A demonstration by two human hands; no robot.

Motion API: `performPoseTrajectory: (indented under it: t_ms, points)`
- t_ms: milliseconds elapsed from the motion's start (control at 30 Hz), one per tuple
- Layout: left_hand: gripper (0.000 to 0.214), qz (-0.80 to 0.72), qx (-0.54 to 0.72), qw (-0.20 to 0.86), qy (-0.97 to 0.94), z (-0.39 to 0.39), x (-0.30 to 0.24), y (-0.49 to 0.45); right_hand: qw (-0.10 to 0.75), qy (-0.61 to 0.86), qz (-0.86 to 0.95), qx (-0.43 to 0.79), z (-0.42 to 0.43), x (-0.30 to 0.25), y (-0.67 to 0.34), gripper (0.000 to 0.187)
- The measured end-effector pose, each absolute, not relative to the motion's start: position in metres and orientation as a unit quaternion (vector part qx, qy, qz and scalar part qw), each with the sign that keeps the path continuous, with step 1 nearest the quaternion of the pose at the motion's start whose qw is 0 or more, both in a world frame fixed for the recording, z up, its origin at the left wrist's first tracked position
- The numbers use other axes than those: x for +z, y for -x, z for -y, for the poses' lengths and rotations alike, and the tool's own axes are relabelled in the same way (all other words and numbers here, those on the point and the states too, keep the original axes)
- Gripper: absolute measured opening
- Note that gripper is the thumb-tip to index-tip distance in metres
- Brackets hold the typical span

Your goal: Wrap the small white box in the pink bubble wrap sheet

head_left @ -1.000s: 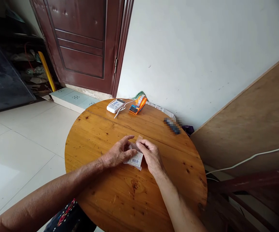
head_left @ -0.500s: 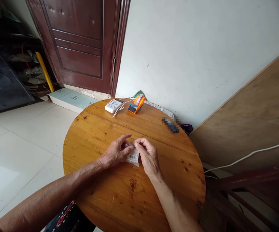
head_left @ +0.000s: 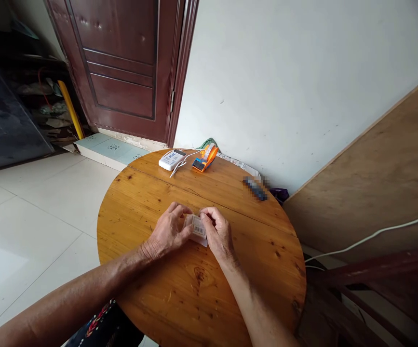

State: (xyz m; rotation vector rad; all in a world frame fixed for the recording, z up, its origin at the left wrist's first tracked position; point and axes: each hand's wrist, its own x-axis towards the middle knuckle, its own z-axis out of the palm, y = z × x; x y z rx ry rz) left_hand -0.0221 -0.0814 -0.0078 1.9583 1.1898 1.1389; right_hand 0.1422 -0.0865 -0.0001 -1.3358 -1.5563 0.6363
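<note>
A small clear plastic package (head_left: 198, 230) with a white barcode label lies flat at the middle of the round wooden table. My left hand (head_left: 170, 227) grips its left side, the thumb on the near edge and the curled fingers at the far edge. At the package's upper right corner, my right hand (head_left: 219, 233) pinches with thumb and forefinger. The pinched part is mostly hidden behind the fingertips.
Toward the back of the table (head_left: 132, 212) are a white box-shaped device (head_left: 170, 160) with a white cable and an orange tape dispenser (head_left: 206, 156). A dark, pixelated object (head_left: 255, 188) rests at the back right. Behind stands a white wall (head_left: 284, 86).
My left fingers have curled in and the left thumb has drawn back, showing more of the label. My right hand keeps its pinch at the upper corner with a slight shift.
</note>
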Motion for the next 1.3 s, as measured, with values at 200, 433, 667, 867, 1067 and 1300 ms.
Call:
performPoseTrajectory:
  t_ms: [200, 433, 667, 867, 1067, 1300]
  points:
    - [0.035, -0.376, 0.383, 0.238, -0.810, 0.087, -0.008, 0.026, 0.470, 0.549, 0.642, 0.256, 0.087, 0.001, -0.142, 0.021]
    - [0.031, -0.367, 0.376, 0.201, -0.827, 0.081, -0.019, 0.026, 0.468, 0.547, 0.648, 0.249, 0.089, 0.001, -0.143, 0.022]
    - [0.032, -0.384, 0.374, 0.218, -0.815, 0.079, -0.016, 0.023, 0.451, 0.546, 0.670, 0.224, 0.090, 0.000, -0.145, 0.021]
    - [0.032, -0.390, 0.384, 0.270, -0.793, 0.079, -0.011, 0.024, 0.423, 0.530, 0.712, 0.182, 0.091, 0.002, -0.149, 0.016]
    - [0.030, -0.412, 0.396, 0.284, -0.770, 0.079, -0.012, 0.022, 0.397, 0.506, 0.742, 0.187, 0.092, 0.008, -0.155, 0.017]
    - [0.034, -0.382, 0.401, 0.276, -0.786, 0.079, -0.013, 0.023, 0.371, 0.462, 0.798, 0.111, 0.093, 0.009, -0.163, 0.014]
